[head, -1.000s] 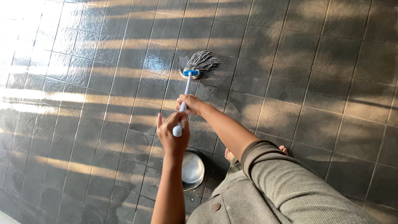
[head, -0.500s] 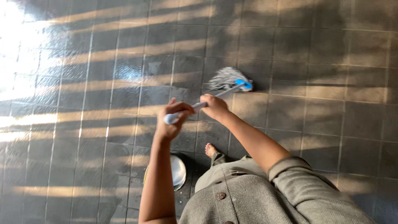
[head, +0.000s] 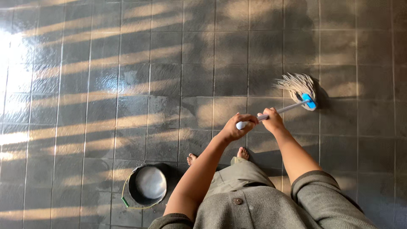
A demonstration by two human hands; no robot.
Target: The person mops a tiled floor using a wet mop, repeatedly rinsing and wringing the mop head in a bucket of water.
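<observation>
mop [head: 296,91] | grey handle, blue collar, pale strings | head on wet tiles, right

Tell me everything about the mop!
The mop has a thin pale handle, a bright blue clamp and a fan of off-white strings. The strings lie spread on the wet grey tile floor, at the right and ahead of the person. The handle slants down from the hands to the head. The left hand wraps its top end, and the right hand grips it just below.

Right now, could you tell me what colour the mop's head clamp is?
Bright blue clamp, seen in the head view.
</observation>
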